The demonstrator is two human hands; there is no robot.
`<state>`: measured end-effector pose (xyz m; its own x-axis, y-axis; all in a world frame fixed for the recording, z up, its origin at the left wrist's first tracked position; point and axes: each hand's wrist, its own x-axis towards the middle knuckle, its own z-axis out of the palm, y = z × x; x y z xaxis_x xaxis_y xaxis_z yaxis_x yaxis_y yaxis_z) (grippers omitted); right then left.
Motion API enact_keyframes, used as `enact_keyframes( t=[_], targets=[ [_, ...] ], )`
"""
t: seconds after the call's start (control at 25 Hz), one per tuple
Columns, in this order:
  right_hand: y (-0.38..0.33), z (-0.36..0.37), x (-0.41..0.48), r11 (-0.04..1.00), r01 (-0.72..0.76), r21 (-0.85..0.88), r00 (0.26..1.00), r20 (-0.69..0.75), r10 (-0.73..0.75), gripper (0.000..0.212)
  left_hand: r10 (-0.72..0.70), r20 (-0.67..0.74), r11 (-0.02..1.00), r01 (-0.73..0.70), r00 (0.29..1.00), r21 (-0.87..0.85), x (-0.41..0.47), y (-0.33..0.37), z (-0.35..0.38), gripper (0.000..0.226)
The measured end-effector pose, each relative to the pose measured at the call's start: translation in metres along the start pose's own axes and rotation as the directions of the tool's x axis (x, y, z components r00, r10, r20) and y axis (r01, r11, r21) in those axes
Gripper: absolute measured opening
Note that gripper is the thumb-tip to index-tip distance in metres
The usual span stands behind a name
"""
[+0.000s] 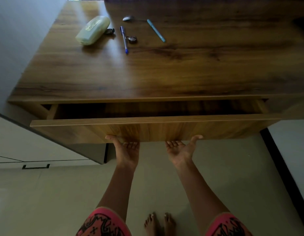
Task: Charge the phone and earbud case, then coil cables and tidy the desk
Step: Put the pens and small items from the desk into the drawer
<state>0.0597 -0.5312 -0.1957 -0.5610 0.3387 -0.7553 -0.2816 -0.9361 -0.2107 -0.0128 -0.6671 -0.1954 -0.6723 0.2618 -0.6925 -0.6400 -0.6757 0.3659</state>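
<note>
Palms up, the left hand [127, 150] and right hand [180, 149] touch the bottom edge of the open drawer [147, 130], fingers curled; I cannot tell if they hold it. Far beyond them lies the green case [92, 29], its writing too blurry to read.

We see a brown wood-grain bench [165, 74] with its wide matching drawer [147, 129] standing partly open. Our left hand [126, 150] and right hand [181, 149] are palm-up at the lower edge of the drawer front, fingers curled, thumbs touching the wood. Toward the far side of the bench lie a pale green hard-shell case [92, 30], a blue ballpoint pen [124, 39] just beside a small round metal object [132, 39], a teal pen [156, 30] and a metal spoon [129, 18].
</note>
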Motion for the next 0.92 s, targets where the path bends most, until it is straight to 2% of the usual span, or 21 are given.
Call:
enact_keyframes(
  t=[0.32, 0.92],
  targets=[
    [0.021, -0.067, -0.057, 1.0, 0.007, 0.02, 1.0, -0.006, -0.007, 0.113, -0.002, -0.037, 0.999, 0.004, 0.999, 0.033, -0.066, -0.024, -0.062, 0.108],
    [0.053, -0.202, -0.175, 0.999, -0.044, 0.005, 0.996, 0.076, 0.044, 0.112, 0.027, -0.069, 0.997, -0.023, 0.997, 0.068, -0.198, -0.065, -0.173, 0.106]
  ],
)
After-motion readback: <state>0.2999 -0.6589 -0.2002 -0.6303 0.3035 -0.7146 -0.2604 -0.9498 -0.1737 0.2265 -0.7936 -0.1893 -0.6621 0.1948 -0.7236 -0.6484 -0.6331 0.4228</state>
